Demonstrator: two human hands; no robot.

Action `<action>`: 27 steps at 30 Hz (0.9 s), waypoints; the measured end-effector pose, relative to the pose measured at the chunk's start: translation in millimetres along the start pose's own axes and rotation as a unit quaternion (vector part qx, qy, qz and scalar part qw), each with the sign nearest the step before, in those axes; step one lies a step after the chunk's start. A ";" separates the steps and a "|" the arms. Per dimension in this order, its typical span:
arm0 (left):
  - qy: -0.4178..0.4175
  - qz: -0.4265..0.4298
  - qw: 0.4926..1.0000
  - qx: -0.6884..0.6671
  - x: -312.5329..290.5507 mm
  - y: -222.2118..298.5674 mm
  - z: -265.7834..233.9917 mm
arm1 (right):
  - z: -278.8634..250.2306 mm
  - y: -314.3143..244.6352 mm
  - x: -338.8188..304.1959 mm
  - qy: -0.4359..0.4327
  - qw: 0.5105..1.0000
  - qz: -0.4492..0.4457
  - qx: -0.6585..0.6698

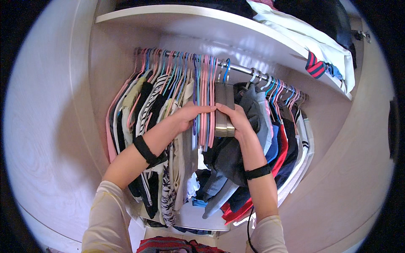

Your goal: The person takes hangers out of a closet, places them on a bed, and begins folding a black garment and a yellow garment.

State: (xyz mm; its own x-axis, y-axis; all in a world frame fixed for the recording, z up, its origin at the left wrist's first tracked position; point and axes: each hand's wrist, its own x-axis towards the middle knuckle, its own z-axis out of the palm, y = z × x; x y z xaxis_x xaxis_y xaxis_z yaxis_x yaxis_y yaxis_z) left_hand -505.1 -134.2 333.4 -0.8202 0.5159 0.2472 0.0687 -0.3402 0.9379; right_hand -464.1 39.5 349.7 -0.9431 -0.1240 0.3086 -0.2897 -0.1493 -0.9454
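In the middle of the wardrobe, a bunch of bare pink hangers (pixel 205 84) hangs on the metal rail (pixel 240 68), with a few purple and blue ones among them. Beside it hang several wide grey hangers (pixel 224 95), pressed close together. My left hand (pixel 190 116) is closed on the pink bunch from the left, thumb stretched across its front. From the right, my right hand (pixel 237 119) grips the grey hangers, its thumb tip nearly meeting the left one. The other fingers of both hands are mostly hidden behind the hangers.
Clothes on hangers (pixel 145 105) crowd the rail's left side. Dark jackets (pixel 249 109) and red, blue and white garments fill its right. A shelf (pixel 202 12) above carries folded white clothing (pixel 312 36) and dark items. Red patterned fabric (pixel 175 244) lies at the bottom.
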 end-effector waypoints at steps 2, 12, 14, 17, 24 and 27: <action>0.008 0.007 1.000 0.016 -0.7 5.0 5.2 | -0.8 -6.4 -0.9 -0.001 1.000 -0.014 -0.010; 0.004 0.058 0.994 0.095 -12.5 31.4 17.6 | 5.6 -19.7 -6.5 0.013 0.999 -0.047 -0.018; 0.006 0.082 0.991 0.103 -13.0 32.9 19.1 | 6.5 -20.2 -7.3 0.015 0.998 -0.056 -0.021; 0.018 0.094 0.988 0.123 -15.8 37.4 21.8 | 9.3 -23.3 -8.5 0.014 0.998 -0.063 -0.027; 0.012 0.111 0.991 0.079 -13.3 46.7 27.4 | 9.3 -37.9 -4.8 -0.011 0.998 -0.056 0.036; 0.001 0.130 0.990 0.047 -18.1 43.6 32.2 | 5.6 -35.3 -5.4 -0.021 0.997 -0.059 0.055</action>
State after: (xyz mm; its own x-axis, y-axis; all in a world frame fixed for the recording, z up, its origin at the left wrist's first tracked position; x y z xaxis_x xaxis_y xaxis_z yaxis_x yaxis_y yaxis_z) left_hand -468.9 -133.0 377.6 -0.7689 0.4185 0.4833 0.3310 -0.3862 0.8610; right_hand -447.8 39.9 381.9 -0.8952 -0.1387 0.4235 -0.3768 -0.2717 -0.8855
